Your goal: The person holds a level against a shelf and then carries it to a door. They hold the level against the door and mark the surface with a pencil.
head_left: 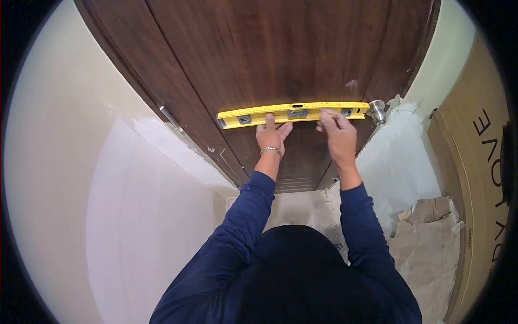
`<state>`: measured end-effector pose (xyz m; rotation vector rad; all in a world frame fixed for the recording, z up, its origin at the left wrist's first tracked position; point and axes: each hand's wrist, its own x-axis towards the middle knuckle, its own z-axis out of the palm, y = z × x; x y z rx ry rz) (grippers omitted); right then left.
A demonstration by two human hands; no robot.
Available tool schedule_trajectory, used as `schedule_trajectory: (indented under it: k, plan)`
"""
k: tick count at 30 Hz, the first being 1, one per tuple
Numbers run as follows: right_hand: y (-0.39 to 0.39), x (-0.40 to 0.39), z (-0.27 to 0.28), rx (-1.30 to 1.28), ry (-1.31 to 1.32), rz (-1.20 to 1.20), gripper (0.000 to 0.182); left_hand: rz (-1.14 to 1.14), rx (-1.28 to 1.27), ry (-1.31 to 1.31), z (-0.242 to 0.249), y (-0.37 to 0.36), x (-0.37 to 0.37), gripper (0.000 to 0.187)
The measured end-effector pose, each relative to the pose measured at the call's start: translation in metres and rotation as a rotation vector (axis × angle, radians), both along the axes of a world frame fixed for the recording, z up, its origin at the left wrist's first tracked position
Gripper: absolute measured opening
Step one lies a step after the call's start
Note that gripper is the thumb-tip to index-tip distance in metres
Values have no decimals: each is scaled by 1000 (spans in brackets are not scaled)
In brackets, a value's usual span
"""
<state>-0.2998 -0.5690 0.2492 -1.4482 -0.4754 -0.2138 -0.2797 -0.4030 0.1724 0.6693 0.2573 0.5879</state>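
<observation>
A yellow spirit level (318, 112) lies roughly horizontal against a dark brown wooden door (291, 54), with its right end close to the round metal doorknob (377, 112). My left hand (271, 137) supports it from below, left of the middle vial, thumb on its front face and fingers under the lower edge. My right hand (341, 137) is in front of the level's right half, its fingers pinched together near the right vial. Whatever those fingertips hold, if anything, is hidden. A bracelet (271, 151) circles my left wrist.
Pale walls close in on the left (108, 162) and right. A large cardboard box (475, 162) with printed letters leans on the right, beside torn cardboard (429, 254) on the floor. A hinge (169, 115) sits at the door's left edge.
</observation>
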Motion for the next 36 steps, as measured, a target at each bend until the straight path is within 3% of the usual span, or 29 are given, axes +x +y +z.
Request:
schedule_trajectory:
  k: [3, 7, 10, 12, 17, 22, 32, 36]
  plan:
    - [40, 15, -4, -43, -188, -16, 24, -44, -7, -27, 3, -1, 6, 39]
    - [60, 14, -15, -213, -147, -10, 24, -47, -25, -58, 1, -3, -4, 38]
    - [53, 22, -16, -242, -245, -104, 24, -38, -32, -25, 5, -4, -3, 40]
    - [24, 33, -22, -232, -281, -302, 24, -46, -30, -7, 5, -3, -6, 42]
    - [-51, 56, -17, 89, -14, -324, 20, -52, -57, -29, 0, -1, -7, 42]
    - [15, 26, -16, -135, -95, -211, 19, -60, -62, -45, 1, -4, -7, 39]
    - [-78, 67, -6, 91, -82, -637, 19, -56, -71, -45, 7, -5, -4, 35]
    - [-49, 51, -15, -119, -173, -878, 24, -41, -45, -73, 11, -9, -7, 36]
